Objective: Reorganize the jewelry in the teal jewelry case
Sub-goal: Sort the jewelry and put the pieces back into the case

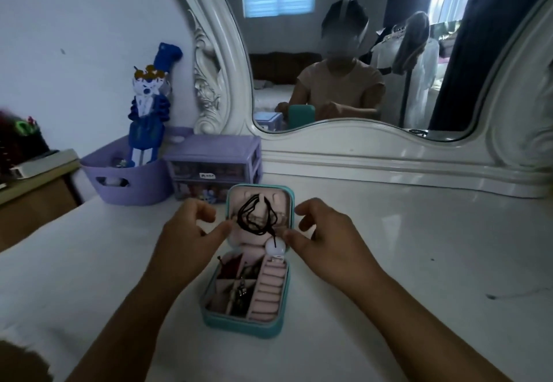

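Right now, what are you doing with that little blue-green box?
A person is sorting jewelry in a small teal jewelry case that stands open on the white dressing table. The left hand and the right hand are at either side of the raised lid. A black cord necklace with a round white pendant hangs inside the lid. Whether the fingers touch the lid is hard to tell. Other small pieces lie in the pink compartments below.

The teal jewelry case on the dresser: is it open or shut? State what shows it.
Open. The teal jewelry case has its lid raised, showing the pink lining, a black cord necklace on the lid and ring rolls in the base.
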